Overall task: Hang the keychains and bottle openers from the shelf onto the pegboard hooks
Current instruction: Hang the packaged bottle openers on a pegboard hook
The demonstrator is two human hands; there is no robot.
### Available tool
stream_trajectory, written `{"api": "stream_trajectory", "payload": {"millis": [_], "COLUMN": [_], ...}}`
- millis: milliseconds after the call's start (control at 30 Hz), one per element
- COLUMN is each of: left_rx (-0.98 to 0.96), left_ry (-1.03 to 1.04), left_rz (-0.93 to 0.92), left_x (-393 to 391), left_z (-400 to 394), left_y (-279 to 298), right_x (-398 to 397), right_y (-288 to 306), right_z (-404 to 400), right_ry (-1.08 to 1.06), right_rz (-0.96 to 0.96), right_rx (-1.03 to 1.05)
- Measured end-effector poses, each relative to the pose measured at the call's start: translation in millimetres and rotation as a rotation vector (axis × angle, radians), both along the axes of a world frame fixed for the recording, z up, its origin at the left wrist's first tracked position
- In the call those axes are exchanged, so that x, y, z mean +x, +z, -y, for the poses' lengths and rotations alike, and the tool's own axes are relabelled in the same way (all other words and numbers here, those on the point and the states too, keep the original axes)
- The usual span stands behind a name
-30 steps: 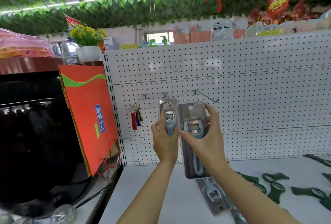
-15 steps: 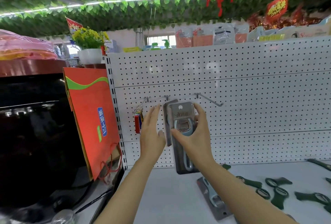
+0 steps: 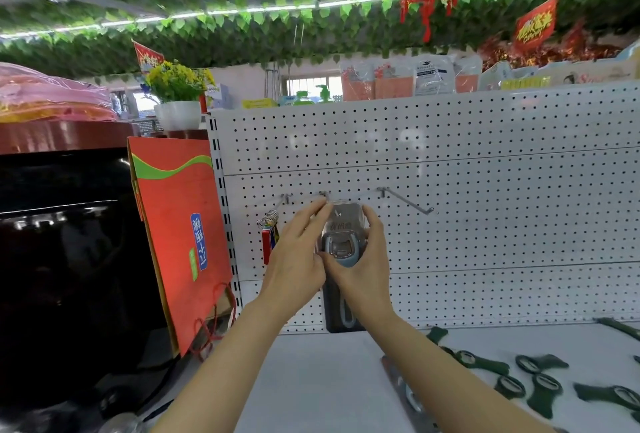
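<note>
A carded bottle opener (image 3: 341,252) is gripped by the right hand (image 3: 363,259), thumb across its front and fingers curled round its right edge, and is held upright against the pegboard (image 3: 485,224) just below the middle hook (image 3: 325,194). The left hand (image 3: 294,259) is laid against the card's left edge with fingers nearly straight, the fingertips (image 3: 323,205) reaching the card's top. Three hooks are counted on the pegboard: the left hook (image 3: 284,198) carries a bunch of keychains (image 3: 269,235), and the long right hook (image 3: 405,200) is bare. On the shelf (image 3: 329,380), another carded opener (image 3: 405,394) lies beside the right forearm, and at least six dark green openers (image 3: 540,394) are scattered toward the right edge.
</note>
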State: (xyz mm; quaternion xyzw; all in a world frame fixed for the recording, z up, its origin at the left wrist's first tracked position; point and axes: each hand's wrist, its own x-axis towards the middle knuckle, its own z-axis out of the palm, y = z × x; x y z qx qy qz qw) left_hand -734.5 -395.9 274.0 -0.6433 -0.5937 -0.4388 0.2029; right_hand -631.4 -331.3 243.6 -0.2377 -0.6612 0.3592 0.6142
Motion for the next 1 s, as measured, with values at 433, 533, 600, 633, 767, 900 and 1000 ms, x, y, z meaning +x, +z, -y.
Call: {"api": "stream_trajectory", "payload": {"millis": [433, 533, 600, 633, 767, 900, 1000], "left_rx": [-0.243, -0.313, -0.345, -0.359, -0.412, -0.401, -0.362], "left_ry": [0.068, 0.088, 0.101, 0.108, 0.123, 0.104, 0.081], "left_rz": [0.017, -0.008, -0.011, -0.008, 0.019, -0.008, 0.001], "left_x": [-12, -17, -20, -21, -25, -27, -25], "left_z": [-36, -46, -52, -55, -62, -63, -60], "left_y": [5, 6, 8, 9, 9, 0, -12], "right_x": [-23, -31, -36, -38, -42, -39, -27], "right_y": [-5, -5, -3, -3, -4, -13, -24], "right_z": [-39, -51, -58, -60, -67, -73, -77], "right_ry": [-0.079, -0.102, -0.111, -0.11, -0.102, -0.159, -0.233], "right_rz": [0.075, 0.124, 0.151, 0.164, 0.216, 0.265, 0.312], "right_rx": [-0.06, -0.048, -0.044, -0.047, -0.078, -0.071, -0.066]}}
